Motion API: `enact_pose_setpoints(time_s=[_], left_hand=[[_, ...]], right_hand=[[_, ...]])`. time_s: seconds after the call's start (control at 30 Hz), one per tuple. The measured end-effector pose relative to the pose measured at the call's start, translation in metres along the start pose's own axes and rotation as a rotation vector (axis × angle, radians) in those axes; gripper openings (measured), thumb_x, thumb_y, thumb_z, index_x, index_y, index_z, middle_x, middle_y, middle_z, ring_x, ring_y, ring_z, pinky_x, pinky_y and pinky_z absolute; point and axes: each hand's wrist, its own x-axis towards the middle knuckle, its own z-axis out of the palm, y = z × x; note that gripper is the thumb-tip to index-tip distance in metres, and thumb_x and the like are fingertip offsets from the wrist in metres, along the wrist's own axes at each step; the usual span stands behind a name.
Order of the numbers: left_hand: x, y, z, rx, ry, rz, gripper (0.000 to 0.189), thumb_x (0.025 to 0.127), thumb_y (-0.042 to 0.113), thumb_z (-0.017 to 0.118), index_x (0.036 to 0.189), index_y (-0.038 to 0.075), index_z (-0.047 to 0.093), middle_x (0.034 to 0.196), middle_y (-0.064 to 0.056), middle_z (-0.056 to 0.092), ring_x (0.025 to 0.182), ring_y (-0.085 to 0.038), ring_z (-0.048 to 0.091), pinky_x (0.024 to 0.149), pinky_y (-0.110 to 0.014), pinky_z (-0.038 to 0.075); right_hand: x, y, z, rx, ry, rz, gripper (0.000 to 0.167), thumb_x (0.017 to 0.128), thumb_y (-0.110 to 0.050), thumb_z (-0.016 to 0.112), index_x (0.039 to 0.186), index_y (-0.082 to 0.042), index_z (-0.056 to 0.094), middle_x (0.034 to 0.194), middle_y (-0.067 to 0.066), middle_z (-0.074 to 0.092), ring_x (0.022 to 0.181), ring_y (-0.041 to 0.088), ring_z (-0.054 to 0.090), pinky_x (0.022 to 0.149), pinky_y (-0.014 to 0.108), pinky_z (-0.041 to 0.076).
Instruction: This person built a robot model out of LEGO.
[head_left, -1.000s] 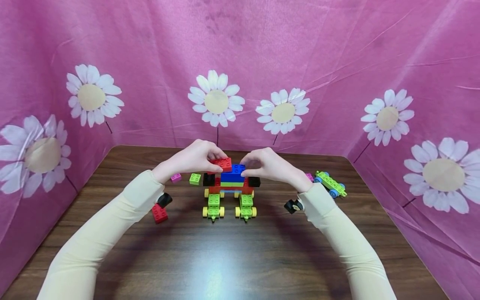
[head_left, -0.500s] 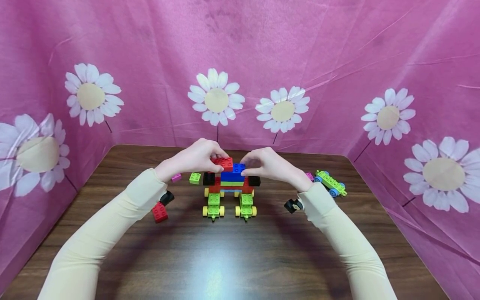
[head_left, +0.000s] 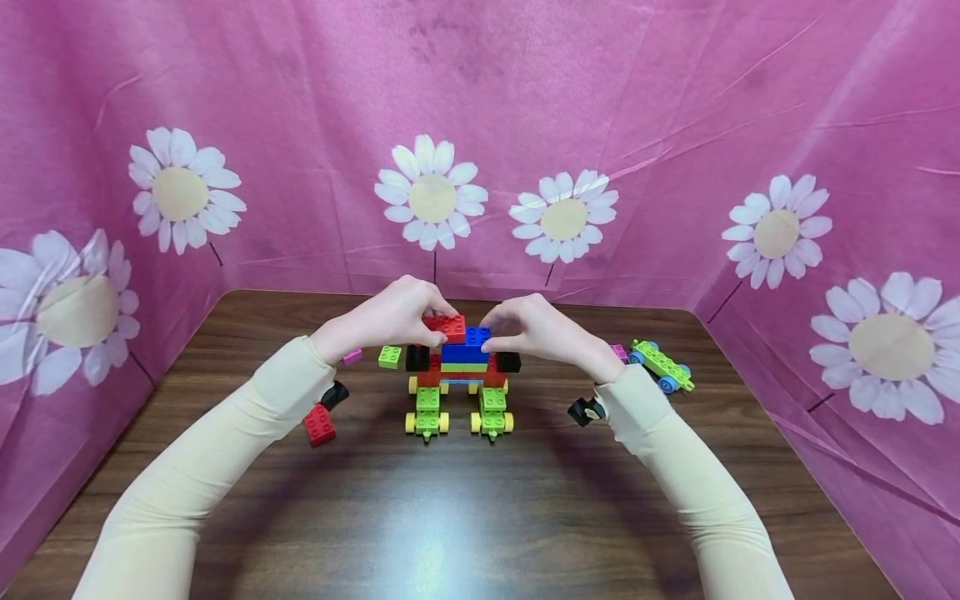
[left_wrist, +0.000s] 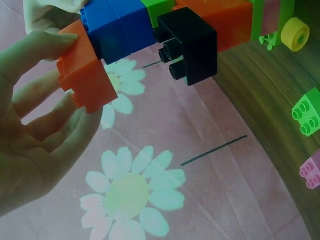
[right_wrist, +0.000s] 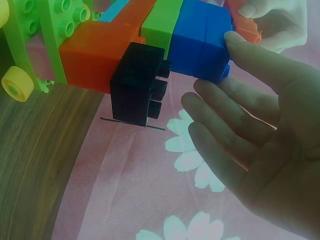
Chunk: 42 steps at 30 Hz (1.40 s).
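My left hand (head_left: 397, 313) pinches a red brick (head_left: 455, 328) between thumb and fingers, on the left part of a blue brick's studded top. In the left wrist view the red brick (left_wrist: 89, 70) looks orange and touches the blue bricks (left_wrist: 117, 27). My right hand (head_left: 534, 332) holds the blue bricks (head_left: 462, 356) at their right end. The right wrist view has its thumb on one face and a fingertip on the opposite one. Below them, the build has a light green layer, red bricks, two black bricks (head_left: 508, 363) sticking out sideways, and green wheeled bases (head_left: 427, 408) with yellow wheels.
On the brown wooden table (head_left: 435, 508), a loose red brick (head_left: 320, 426) lies front left. A light green brick (head_left: 389, 357) and a pink brick (head_left: 352, 356) lie left of the build. To the right are another pink brick (head_left: 618, 353) and a green car base (head_left: 660, 365) with blue wheels.
My left hand has shifted slightly right with the red brick, which now lines up more squarely over the blue brick's left part. My right hand has stayed in place.
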Motion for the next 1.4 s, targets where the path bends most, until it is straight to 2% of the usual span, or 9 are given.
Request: enact_pose_setpoints(time_s=[0.5,0.63,0.87,1.1,1.3,1.4], left_hand=[[-0.0008,0.0074,0.0026,0.101,0.001,0.058,0.032,0.081,0.016,0.077,0.112,0.007,0.076,0.100,-0.010,0.073,0.085,-0.019,0.061,0.070,-0.030,0.050],[-0.0005,0.0066,0.0040,0.077,-0.001,0.062,0.031,0.081,0.016,0.077,0.111,0.007,0.076,0.099,-0.010,0.074,0.084,-0.019,0.062,0.071,-0.031,0.051],[-0.0001,0.0048,0.0044,0.021,0.034,0.017,0.032,0.079,0.014,0.076,0.109,0.003,0.076,0.100,-0.012,0.075,0.083,-0.019,0.062,0.069,-0.029,0.053],[0.0023,0.0081,0.0008,-0.038,-0.024,-0.026,0.032,0.082,0.015,0.076,0.112,0.004,0.075,0.096,-0.009,0.078,0.068,-0.015,0.058,0.059,-0.022,0.046],[0.0032,0.0083,-0.0006,-0.033,-0.051,0.003,0.030,0.085,0.016,0.075,0.113,0.004,0.075,0.092,-0.007,0.078,0.064,-0.012,0.056,0.057,-0.022,0.044],[0.0034,0.0065,-0.0002,-0.021,-0.056,0.029,0.031,0.086,0.017,0.075,0.114,0.004,0.074,0.096,-0.009,0.078,0.065,-0.013,0.056,0.058,-0.023,0.043]], right_hand=[[-0.0005,0.0010,0.0002,-0.004,-0.001,-0.004,0.031,0.084,-0.026,0.080,0.108,-0.007,0.074,0.101,0.005,0.077,0.090,0.015,0.072,0.084,0.033,0.059],[-0.0012,0.0006,0.0001,-0.004,-0.004,0.001,0.031,0.084,-0.027,0.079,0.108,-0.007,0.074,0.101,0.005,0.077,0.090,0.015,0.072,0.084,0.032,0.059],[-0.0005,0.0016,0.0010,-0.021,-0.005,-0.002,0.032,0.084,-0.027,0.079,0.108,-0.007,0.075,0.103,0.006,0.077,0.092,0.016,0.072,0.085,0.033,0.059],[0.0003,0.0018,0.0009,-0.037,0.001,-0.017,0.031,0.084,-0.027,0.079,0.108,-0.007,0.075,0.102,0.005,0.077,0.092,0.016,0.072,0.085,0.033,0.059],[-0.0001,0.0017,0.0005,-0.031,-0.002,-0.020,0.031,0.084,-0.027,0.079,0.107,-0.007,0.075,0.102,0.005,0.077,0.092,0.016,0.072,0.085,0.032,0.059],[0.0000,0.0018,0.0005,-0.039,-0.001,-0.025,0.031,0.084,-0.027,0.079,0.107,-0.007,0.075,0.102,0.006,0.077,0.092,0.016,0.072,0.085,0.033,0.059]])
